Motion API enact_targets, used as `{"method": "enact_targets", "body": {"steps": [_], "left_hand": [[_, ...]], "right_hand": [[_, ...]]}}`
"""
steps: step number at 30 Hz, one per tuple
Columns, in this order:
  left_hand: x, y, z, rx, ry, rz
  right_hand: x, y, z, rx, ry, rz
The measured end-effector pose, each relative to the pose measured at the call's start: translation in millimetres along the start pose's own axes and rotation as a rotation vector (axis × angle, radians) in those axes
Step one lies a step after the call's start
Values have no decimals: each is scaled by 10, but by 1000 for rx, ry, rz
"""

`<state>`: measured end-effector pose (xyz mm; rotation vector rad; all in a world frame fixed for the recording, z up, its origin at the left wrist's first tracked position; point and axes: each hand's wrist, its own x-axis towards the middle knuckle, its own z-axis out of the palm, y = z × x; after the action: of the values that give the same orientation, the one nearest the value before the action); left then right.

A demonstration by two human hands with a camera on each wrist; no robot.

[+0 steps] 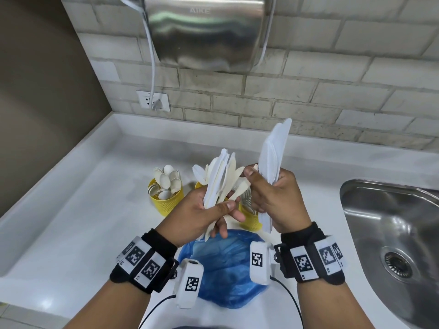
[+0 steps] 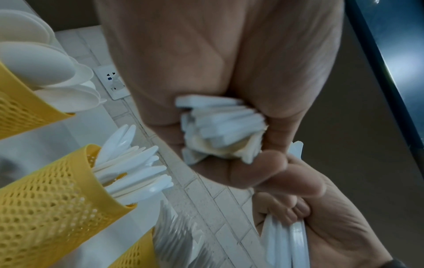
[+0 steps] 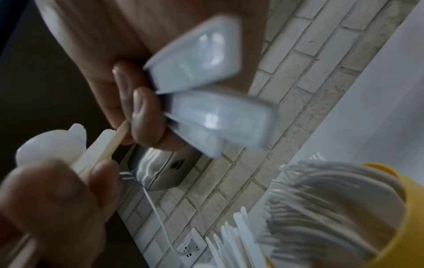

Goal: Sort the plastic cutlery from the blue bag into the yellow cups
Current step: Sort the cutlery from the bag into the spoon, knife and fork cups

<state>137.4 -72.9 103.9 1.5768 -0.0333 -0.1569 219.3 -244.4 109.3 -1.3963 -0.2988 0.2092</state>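
Note:
My left hand (image 1: 213,214) grips a mixed bunch of white and cream cutlery (image 1: 221,179) above the blue bag (image 1: 228,269); its handle ends (image 2: 220,130) stick out of my fist. My right hand (image 1: 261,188) holds a stack of white knives (image 1: 273,153) upright, and its thumb and forefinger pinch the tip of a cream piece (image 3: 119,134) from the left bunch. Behind the hands stand three yellow cups: one with spoons (image 1: 166,200), one with knives (image 2: 57,199), mostly hidden in the head view, and one with forks (image 1: 249,217).
A steel sink (image 1: 392,233) is set into the white counter (image 1: 83,210) at the right. A hand dryer (image 1: 206,32) hangs on the brick wall above, its cord running to a socket (image 1: 153,100). The counter has a raised edge at left and back.

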Motion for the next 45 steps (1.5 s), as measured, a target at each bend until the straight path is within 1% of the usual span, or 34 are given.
{"method": "enact_targets", "body": {"steps": [3, 5, 8, 11, 13, 15, 18, 19, 21, 22, 23, 24, 28, 29, 30, 34, 37, 39, 42, 45], "left_hand": [[3, 2, 9, 1, 4, 5], [13, -9, 13, -1, 16, 5], [32, -14, 11, -9, 38, 11], [34, 6, 22, -17, 46, 19], [25, 20, 23, -26, 48, 14], [14, 19, 16, -35, 41, 0], [-8, 11, -7, -10, 28, -16], [-14, 13, -11, -7, 26, -18], [-21, 22, -14, -20, 17, -15], [-22, 26, -12, -28, 12, -13], [-21, 28, -12, -31, 7, -13], [-18, 26, -12, -33, 2, -13], [-4, 12, 0, -44, -17, -6], [-1, 13, 2, -41, -24, -1], [1, 15, 3, -41, -33, 2], [-12, 17, -19, -36, -72, -4], [-25, 11, -28, -22, -104, -2], [-25, 6, -24, -19, -104, -3], [-19, 9, -13, -18, -92, -6], [-12, 14, -24, -19, -64, 6]], "right_hand": [[24, 44, 38, 85, 66, -7], [8, 66, 56, 112, 36, -4], [-63, 84, 104, 50, -10, -13], [-70, 137, 134, 57, 35, -20], [-41, 169, 144, 128, 119, -28], [4, 151, 136, 242, 267, -40], [84, 67, 58, 581, 490, 16], [98, 34, 20, 646, 541, 19], [115, -9, -47, 634, 585, -25], [110, -28, -64, 575, 568, -57], [99, -38, -66, 494, 522, -85], [80, -39, -60, 401, 449, -102], [-39, -9, -7, 12, 66, -128], [-62, -1, 14, -53, 11, -136], [-76, 7, 31, -87, -12, -144], [-54, 13, 40, -95, 4, -172], [-32, -25, 35, -86, -66, -179], [-24, -51, 40, -111, -81, -202], [-18, -25, 51, -103, -33, -212], [-9, 35, 58, -56, 66, -186]]}}
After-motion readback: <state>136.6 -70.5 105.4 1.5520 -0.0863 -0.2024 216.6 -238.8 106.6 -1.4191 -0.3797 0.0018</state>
